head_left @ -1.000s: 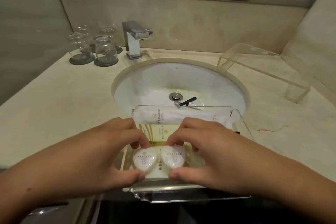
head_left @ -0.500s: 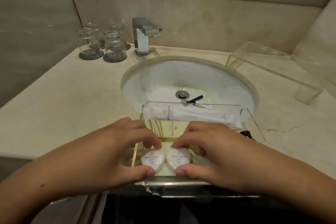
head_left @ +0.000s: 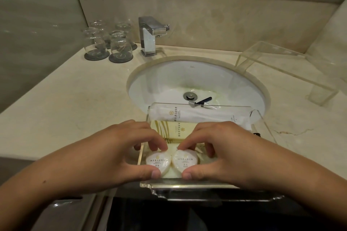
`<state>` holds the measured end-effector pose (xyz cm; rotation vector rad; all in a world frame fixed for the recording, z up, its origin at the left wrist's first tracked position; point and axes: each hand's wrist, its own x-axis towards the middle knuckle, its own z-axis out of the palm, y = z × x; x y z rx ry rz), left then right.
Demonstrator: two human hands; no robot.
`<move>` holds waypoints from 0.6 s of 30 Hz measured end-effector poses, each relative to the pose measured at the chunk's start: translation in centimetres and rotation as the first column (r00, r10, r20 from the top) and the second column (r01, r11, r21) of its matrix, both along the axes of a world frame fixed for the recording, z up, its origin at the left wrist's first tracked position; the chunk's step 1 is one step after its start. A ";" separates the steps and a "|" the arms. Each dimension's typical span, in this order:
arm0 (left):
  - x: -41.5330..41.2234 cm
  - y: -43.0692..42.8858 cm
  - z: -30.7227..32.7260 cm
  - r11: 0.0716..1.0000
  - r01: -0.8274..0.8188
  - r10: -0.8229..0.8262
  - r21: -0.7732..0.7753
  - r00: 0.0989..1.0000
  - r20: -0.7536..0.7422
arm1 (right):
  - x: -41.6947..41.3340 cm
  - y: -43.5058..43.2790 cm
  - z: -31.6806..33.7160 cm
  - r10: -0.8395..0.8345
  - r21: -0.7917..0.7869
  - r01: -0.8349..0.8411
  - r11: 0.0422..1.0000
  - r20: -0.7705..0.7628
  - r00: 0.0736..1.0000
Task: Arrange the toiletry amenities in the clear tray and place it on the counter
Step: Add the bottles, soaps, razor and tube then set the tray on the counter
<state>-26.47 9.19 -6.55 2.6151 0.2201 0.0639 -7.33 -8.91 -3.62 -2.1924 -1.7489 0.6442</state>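
My left hand (head_left: 112, 155) pinches the left round soap (head_left: 158, 161) between thumb tip at its near edge and fingertips curled over its far edge, and my right hand (head_left: 231, 155) grips the right round soap (head_left: 185, 161) the same way, thumb below, fingers above. Both soaps are small flat discs in crinkled, glossy white wrap with a printed gold emblem and lettering, and they sit side by side, touching or nearly so, at the near end of the clear tray (head_left: 262, 124). I see them lying inside the tray, between my two grips, on top of a pale yellow flat packet (head_left: 176, 131) with gold curved stripes. Beyond that packet, along the tray's far wall, lies a long white paper-wrapped roll (head_left: 197, 116) with the same emblem. The tray is thick transparent acrylic with polished edges; its near rim overhangs the counter's front edge and its far end reaches over the white oval basin (head_left: 169, 78). A small black-handled item (head_left: 203, 101) lies in the basin near the metal drain (head_left: 190, 96). The beige marble counter (head_left: 75, 103) carries a square chrome tap (head_left: 150, 35), upturned clear glasses (head_left: 120, 47) on dark round coasters at the left, and a clear acrylic riser (head_left: 277, 67) at the right
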 end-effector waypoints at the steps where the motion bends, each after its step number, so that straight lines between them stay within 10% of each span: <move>1: 0.0 0.0 0.0 1.000 -0.003 0.003 0.004 1.000 0.002 | 0.0 0.0 0.1 0.001 -0.002 -0.001 1.000 -0.001 1.000; 18: 1.1 0.7 0.8 0.998 -0.045 0.040 0.044 0.994 0.104 | 1.4 0.5 0.5 0.003 0.133 -0.011 0.991 0.063 0.998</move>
